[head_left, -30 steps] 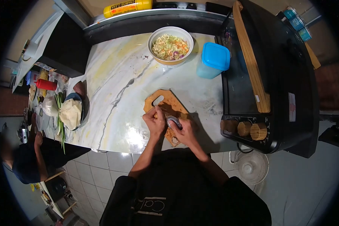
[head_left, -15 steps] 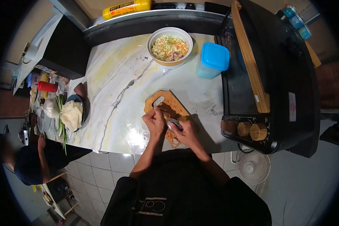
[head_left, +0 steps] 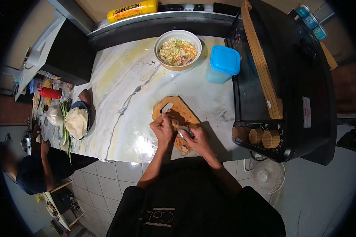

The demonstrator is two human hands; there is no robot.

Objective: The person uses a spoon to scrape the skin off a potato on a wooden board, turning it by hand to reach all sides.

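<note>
Over a wooden cutting board, my left hand is closed around a small knobbly tan piece that looks like ginger root; the fingers cover much of it. My right hand grips a shiny metal tool, and its curved grey end meets the tan piece. Its kind is hard to make out, though it resembles a spoon. Brown scraps are scattered on the board, and a pale bit lies at its near end. Both hands are close together near the counter's front edge.
A bowl of shredded vegetables and a blue-lidded container stand behind the board. A black oven bounds the right. To the left are a plate of pale wrappers, green onions and another person.
My right hand and the metal tool have shifted slightly right and down. My left hand keeps nearly the same place, still holding the tan piece.
</note>
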